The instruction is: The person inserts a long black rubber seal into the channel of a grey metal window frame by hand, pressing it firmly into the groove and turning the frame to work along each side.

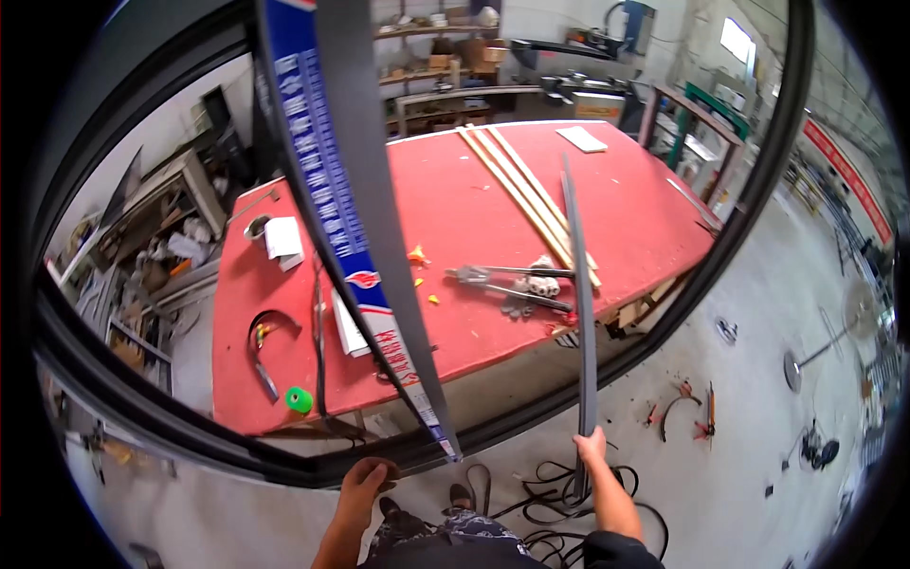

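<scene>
A long, narrow grey strip [586, 332] is in my right hand [592, 448], its fingers closed round the lower part. The strip rises steeply away from me, its far part over the red table [445, 356]. My left hand [364, 479] is at the lower edge of a large black frame [417, 467]; its fingers are half curled, with nothing visible in them. Whether it touches the frame I cannot tell. Across the frame's opening stands a grey bar [384, 171] with blue and white printed film [327, 180] along one side.
Pale wooden strips [517, 194], bolt cutters [517, 284], gloves [542, 277] and a green roll [299, 399] lie on the table. Black cable or rubber strip [559, 493] is coiled on the floor by my feet. A pedestal fan [794, 370] is at right, shelves [436, 71] behind.
</scene>
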`<state>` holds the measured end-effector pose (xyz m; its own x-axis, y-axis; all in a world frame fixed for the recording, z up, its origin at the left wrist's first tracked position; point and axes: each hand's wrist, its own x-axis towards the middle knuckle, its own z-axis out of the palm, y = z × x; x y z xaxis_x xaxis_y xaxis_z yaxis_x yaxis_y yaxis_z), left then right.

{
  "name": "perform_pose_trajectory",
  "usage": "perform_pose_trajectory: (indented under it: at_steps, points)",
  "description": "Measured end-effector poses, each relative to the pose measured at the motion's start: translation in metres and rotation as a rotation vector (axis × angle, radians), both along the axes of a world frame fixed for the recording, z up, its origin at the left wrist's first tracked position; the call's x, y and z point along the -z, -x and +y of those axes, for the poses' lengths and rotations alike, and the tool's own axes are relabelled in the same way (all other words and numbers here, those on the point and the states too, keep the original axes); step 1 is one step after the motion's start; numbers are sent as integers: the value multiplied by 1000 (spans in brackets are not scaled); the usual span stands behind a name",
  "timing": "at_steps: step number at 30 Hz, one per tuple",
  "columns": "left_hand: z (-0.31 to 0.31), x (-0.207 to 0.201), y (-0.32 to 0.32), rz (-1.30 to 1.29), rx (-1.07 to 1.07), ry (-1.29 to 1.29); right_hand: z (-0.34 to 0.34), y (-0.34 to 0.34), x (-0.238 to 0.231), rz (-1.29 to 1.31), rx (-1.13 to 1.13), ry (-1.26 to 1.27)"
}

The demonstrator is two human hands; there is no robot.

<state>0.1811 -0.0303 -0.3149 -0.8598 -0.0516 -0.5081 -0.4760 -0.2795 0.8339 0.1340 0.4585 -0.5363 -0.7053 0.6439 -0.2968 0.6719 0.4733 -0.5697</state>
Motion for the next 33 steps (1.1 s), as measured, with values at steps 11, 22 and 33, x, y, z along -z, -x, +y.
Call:
perform_pose_trajectory:
  at_steps: [11, 22, 33]
  points:
    - [-18, -8, -9, 18, -174, 7, 82, 197, -3, 304, -113, -104]
    - [-81, 2, -39, 65, -407, 191, -53, 219, -130, 801, -369, -51]
    - [-252, -35, -50, 376, -1075, 964, -281, 36, -187, 1160, -685, 94]
